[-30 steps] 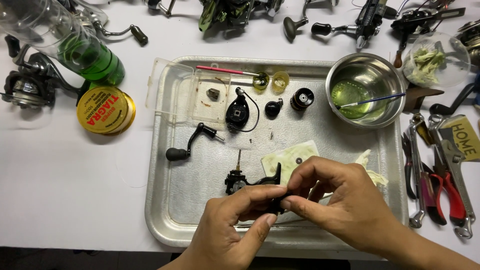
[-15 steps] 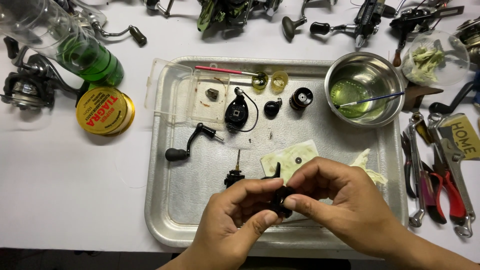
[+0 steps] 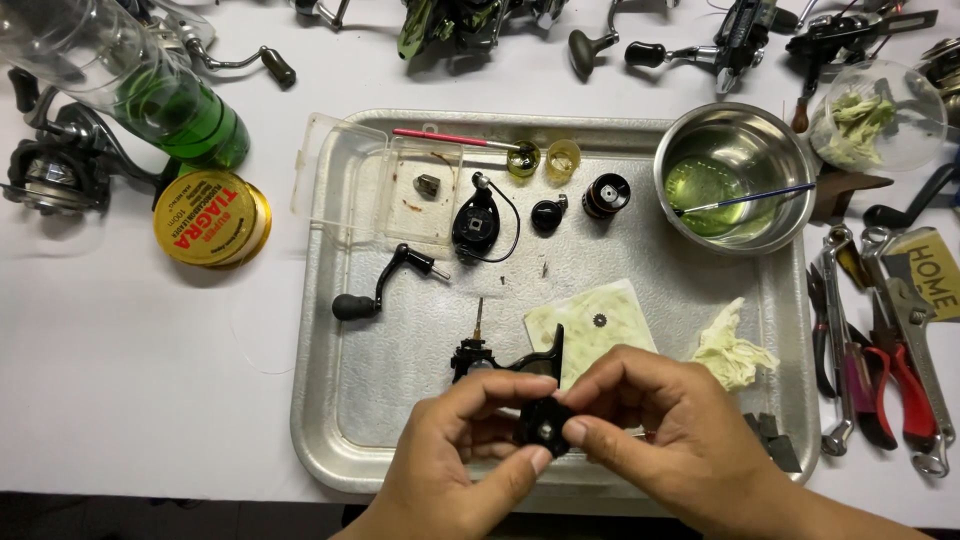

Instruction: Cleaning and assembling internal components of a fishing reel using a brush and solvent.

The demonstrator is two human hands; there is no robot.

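Near tray [image 3: 330, 400] front rim, both hands' fingers [image 3: 560, 432] pinch black part [image 3: 543, 425].

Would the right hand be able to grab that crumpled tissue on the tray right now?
Probably not at once: the right hand and left hand both pinch a small black part. The crumpled tissue lies uncovered just beside it on the tray, so the path looks free.

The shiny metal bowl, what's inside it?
The metal bowl holds a shallow pool of greenish liquid, with a thin blue-handled brush lying across it, its tip in the liquid. Whether anything small sits under the liquid cannot be seen.
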